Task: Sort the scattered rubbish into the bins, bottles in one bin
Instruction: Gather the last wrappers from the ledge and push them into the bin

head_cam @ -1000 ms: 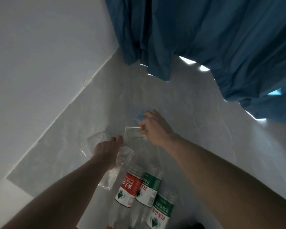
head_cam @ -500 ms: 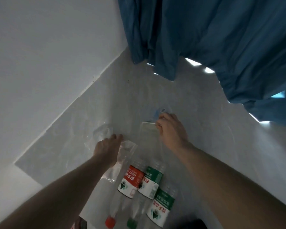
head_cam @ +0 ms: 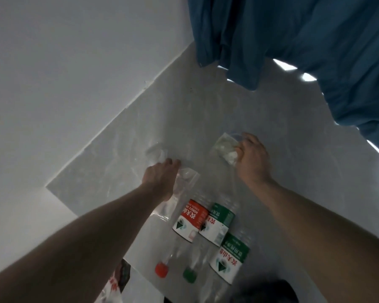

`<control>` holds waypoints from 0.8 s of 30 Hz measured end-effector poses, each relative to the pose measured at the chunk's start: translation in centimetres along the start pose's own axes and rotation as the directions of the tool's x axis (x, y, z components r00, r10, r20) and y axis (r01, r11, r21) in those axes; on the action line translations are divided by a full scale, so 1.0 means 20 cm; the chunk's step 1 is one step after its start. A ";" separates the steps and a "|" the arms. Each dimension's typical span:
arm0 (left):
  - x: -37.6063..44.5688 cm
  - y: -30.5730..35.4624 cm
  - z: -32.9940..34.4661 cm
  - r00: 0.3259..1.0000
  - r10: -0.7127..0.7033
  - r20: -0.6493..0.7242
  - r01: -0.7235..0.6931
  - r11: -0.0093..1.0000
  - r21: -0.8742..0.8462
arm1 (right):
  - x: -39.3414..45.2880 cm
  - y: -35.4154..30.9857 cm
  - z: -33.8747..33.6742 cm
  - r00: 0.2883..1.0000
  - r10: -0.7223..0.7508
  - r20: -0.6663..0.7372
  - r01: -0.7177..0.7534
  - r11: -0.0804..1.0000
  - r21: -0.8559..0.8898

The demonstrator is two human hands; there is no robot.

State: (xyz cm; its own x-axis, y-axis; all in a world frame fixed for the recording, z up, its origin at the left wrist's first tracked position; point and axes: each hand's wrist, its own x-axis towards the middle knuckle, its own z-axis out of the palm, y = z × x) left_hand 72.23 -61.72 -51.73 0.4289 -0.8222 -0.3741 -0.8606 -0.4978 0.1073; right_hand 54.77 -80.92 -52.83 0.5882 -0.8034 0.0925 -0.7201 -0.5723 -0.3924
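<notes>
Crumpled clear plastic wrapper [head_cam: 225, 149] looks light and slippery; my right hand [head_cam: 253, 158] pinches its near edge. My left hand [head_cam: 160, 180] grips another clear, floppy plastic bag [head_cam: 179, 193] mid-length, fingers curled.

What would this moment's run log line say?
left hand: grips clear bag | right hand: pinches crumpled wrapper | three bottles on floor | bins: unseen

three bottles [head_cam: 208, 232] side by side on floor [head_cam: 293, 160]
</notes>
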 end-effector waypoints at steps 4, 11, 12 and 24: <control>-0.13 -0.05 -0.03 0.994 -0.075 -0.081 0.066 0.992 -0.107 | -0.09 0.00 -0.12 1.000 0.009 -0.027 -0.007 0.996 0.084; -0.53 -0.28 -0.31 0.855 -0.388 -0.343 0.172 0.838 -0.518 | -0.41 -0.21 -0.39 0.991 0.099 -0.091 -0.066 0.946 0.318; -0.62 -0.31 -0.35 0.821 -0.433 -0.372 0.175 0.812 -0.557 | -0.46 -0.25 -0.43 0.990 0.118 -0.079 -0.084 0.936 0.342; -2.33 0.05 -0.41 0.513 -0.846 -0.143 0.236 0.299 -0.925 | -1.45 -0.77 -1.00 0.983 0.004 0.183 -0.109 0.817 0.567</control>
State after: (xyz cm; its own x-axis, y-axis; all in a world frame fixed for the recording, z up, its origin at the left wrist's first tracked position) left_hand 53.58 -26.23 -26.74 0.9877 -0.0399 -0.1514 0.0977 -0.5983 0.7953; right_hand 41.35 -52.12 -31.10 0.6424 -0.7623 -0.0784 -0.4437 -0.2866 -0.8491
